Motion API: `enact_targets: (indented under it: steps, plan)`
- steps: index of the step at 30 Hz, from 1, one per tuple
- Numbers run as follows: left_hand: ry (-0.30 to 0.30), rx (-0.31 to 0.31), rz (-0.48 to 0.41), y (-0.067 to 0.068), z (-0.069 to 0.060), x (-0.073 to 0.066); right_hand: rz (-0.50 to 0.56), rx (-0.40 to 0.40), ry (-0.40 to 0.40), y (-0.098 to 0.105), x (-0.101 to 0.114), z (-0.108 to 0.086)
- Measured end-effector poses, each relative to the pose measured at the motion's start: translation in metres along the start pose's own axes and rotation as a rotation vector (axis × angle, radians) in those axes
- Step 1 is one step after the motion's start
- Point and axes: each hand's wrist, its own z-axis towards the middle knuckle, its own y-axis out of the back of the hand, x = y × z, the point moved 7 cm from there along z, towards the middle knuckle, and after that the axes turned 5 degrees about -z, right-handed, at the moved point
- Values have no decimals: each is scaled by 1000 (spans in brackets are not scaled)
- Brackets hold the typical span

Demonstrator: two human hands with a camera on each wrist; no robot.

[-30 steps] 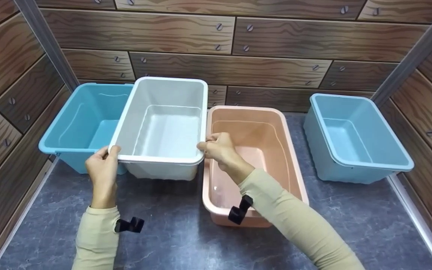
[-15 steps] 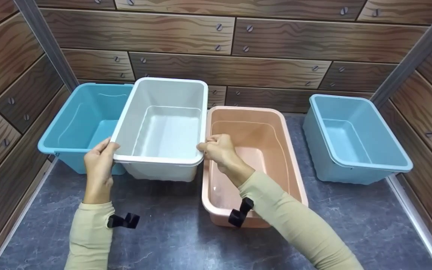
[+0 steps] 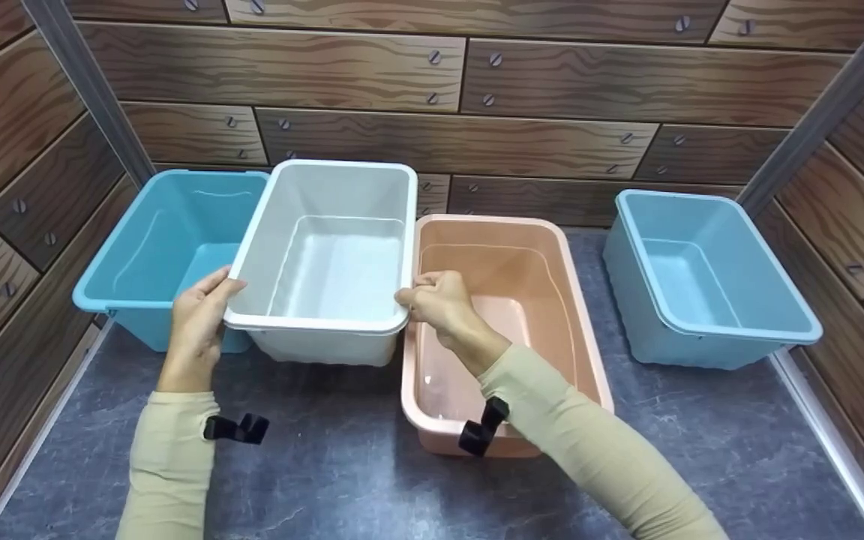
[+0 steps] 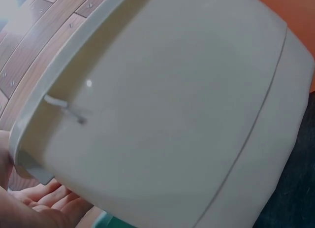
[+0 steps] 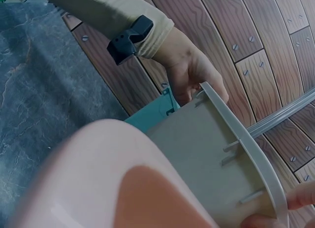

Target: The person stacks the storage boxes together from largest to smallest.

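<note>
A white plastic storage bin point(image 3: 342, 262) stands between a teal bin point(image 3: 169, 232) and a peach bin point(image 3: 507, 255), its left side overlapping the teal one in the head view. My left hand point(image 3: 196, 322) grips its rim at the near left corner, thumb on top. In the left wrist view the fingers point(image 4: 59, 201) of that hand lie beneath the rim, beside the bin's outer wall. My right hand point(image 3: 443, 304) pinches the right rim near the front, above the peach bin's left edge. In the right wrist view only its fingertips point(image 5: 300, 196) show at the rim.
A light blue bin point(image 3: 709, 262) stands apart on the right. The dark marbled floor point(image 3: 312, 457) spreads in front. Wood-patterned walls point(image 3: 372, 75) enclose the back and both sides, with grey metal posts point(image 3: 87, 82) at the corners.
My left hand and forearm have shifted slightly left, and the thumb and fingers have turned along the left rim. The right hand keeps its hold; the bins barely move.
</note>
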Motion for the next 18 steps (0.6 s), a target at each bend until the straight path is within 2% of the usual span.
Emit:
enact_targets:
  steps: [8, 18]
  plan:
    - [31, 50, 9, 3, 6, -2, -8, 21, 8, 0, 1, -2]
    - [-14, 49, -51, 11, 2, -6, -59, 44, 49, -1, 5, -4]
